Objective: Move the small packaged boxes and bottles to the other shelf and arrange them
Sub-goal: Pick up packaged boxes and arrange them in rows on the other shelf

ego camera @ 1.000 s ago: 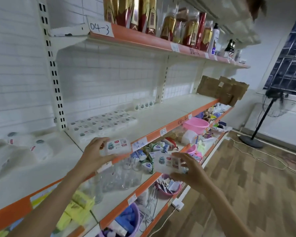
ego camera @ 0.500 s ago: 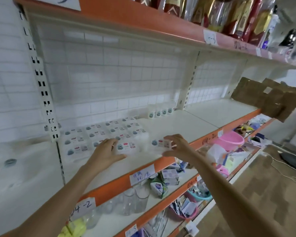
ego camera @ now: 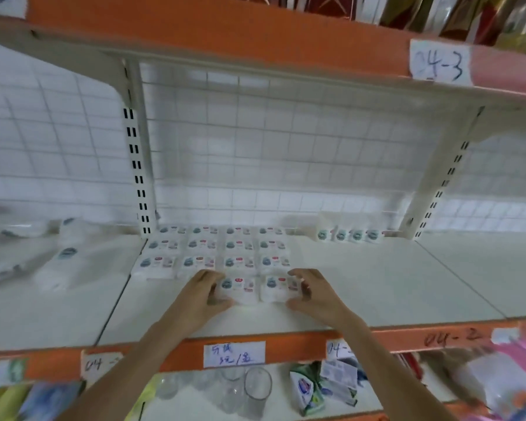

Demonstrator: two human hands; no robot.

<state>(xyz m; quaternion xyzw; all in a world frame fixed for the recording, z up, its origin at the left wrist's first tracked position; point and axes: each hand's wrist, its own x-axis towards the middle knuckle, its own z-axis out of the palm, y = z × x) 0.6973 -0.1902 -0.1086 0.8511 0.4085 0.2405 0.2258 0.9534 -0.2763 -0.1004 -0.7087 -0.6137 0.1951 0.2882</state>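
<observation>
Half a second before, we carried the two small white printed packaged boxes in the air; now both sat on the pale shelf (ego camera: 377, 287), starting a front row touching the grid of matching white boxes (ego camera: 216, 247). Our left hand (ego camera: 202, 294) curled against the left box (ego camera: 237, 288), our right hand (ego camera: 315, 294) against the right box (ego camera: 278, 287) (each grip pinching its box). Remaining: squaring up.

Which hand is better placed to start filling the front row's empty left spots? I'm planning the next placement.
Left, probably. The left hand holds the left front box, beside the gap; the right hand is farther.
</observation>
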